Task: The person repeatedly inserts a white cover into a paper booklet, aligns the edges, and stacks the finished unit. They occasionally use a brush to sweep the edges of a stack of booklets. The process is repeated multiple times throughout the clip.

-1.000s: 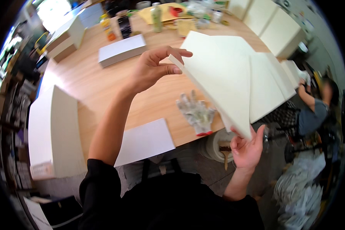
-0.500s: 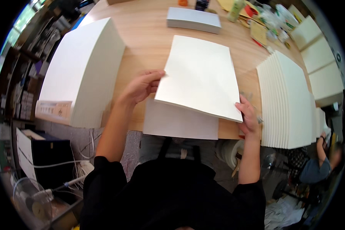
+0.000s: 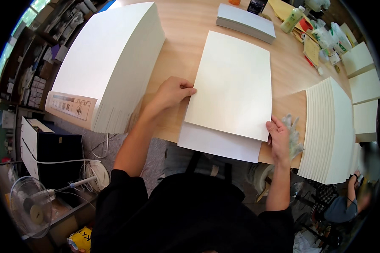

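Between my hands is a cream-white block of paper sheets (image 3: 232, 84), broad face up, over the front part of the table. My left hand (image 3: 175, 92) pinches its left edge between thumb and fingers. At its lower right corner my right hand (image 3: 278, 137) grips the edge, thumb on top and fingers at the side. A white sheet (image 3: 219, 143) lies beneath the block and sticks out at the table's front edge. A grey-white glove (image 3: 294, 139) lies just right of my right hand, partly hidden by it.
A tall stack of paper (image 3: 105, 50) stands at left, a brown printed sheet (image 3: 71, 109) at its near end. Layered paper blocks (image 3: 325, 130) stand at right. Farther back are a flat paper stack (image 3: 245, 23), a bottle (image 3: 292, 19) and plastic bags. A fan (image 3: 31, 206) stands lower left; another person (image 3: 344, 206) sits at right.
The paper block has come down flatter and squarer over the white sheet, both hands still on its edges. My view has shifted, so the table's things appear moved rightward.
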Tool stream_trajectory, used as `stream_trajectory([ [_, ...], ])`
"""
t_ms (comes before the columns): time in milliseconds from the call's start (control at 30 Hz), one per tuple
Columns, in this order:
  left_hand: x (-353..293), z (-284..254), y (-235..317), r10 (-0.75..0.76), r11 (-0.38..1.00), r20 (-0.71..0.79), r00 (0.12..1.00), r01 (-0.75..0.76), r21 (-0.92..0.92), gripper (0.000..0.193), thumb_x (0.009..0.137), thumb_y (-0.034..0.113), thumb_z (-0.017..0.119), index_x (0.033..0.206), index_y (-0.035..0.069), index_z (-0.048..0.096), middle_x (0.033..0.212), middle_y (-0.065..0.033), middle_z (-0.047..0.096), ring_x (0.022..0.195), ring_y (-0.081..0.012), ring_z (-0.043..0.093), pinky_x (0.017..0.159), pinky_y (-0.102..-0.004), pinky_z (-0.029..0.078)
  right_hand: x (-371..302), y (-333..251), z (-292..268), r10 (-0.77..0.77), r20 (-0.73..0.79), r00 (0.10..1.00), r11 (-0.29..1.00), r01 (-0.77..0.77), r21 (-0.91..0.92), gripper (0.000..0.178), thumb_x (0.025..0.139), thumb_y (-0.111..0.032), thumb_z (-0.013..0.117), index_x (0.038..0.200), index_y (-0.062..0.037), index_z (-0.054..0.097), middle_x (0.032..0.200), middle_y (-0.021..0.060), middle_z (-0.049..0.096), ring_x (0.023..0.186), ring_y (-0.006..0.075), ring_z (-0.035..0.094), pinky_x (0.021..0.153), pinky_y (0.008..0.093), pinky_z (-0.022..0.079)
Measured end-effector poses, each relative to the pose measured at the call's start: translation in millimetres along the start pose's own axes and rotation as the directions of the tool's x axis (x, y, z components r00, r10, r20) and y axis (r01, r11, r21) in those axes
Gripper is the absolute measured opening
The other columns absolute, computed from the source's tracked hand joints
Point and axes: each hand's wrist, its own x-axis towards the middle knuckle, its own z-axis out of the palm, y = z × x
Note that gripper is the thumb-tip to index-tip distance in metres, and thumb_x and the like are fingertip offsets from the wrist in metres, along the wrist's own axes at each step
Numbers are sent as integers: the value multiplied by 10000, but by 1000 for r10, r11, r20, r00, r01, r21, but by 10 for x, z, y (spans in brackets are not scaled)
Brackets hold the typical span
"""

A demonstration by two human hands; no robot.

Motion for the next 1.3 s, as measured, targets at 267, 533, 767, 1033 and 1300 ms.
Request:
stream_trajectory([
  [267,-73,-47,79,-96,995,29,995,97,-36,225,990,169,738,1037,-51,752,836,-29,696,731,-77,589,638,-261,474,-29,-87,84,8,-12,1000,1000,-8,-14,512,1039,-199,720,1465,46,576,904,-19,738,606,-9,529,488,165,378],
  [533,-859,76,-54,256,876,-220,941,-129,464,284,917,211,764,1109,1,778,1214,-153,746,1157,-354,681,985,-429,533,-49,-93,-51,11,-1,1000,987,-11,-160,347,1045,-195,695,1306,34,703,798,-13,679,639,34,562,546,201,436],
  [767,-1327,479,-212,328,862,-229,916,-191,469,475,871,15,761,1341,6,694,1556,-121,574,1537,-367,392,1252,-453,334,-60,-37,-69,-166,-58,984,921,133,-367,236,1008,-167,717,1119,35,768,800,39,704,679,108,613,618,284,479],
  [1033,-1321,519,-228,356,853,-215,909,-223,471,498,871,14,758,1362,13,679,1509,-94,622,1520,-363,410,1241,-458,341,-92,6,-40,-392,-28,920,766,309,-564,216,976,-169,732,1090,12,766,941,145,737,827,290,695,742,357,531],
  [1300,-1307,498,-263,415,790,-177,893,-256,557,499,879,27,741,1374,27,675,1502,-91,626,1514,-359,422,1249,-469,321,-102,0,-40,-475,10,880,704,387,-596,206,985,-169,724,1087,7,757,962,141,733,851,316,700,761,377,547],
])
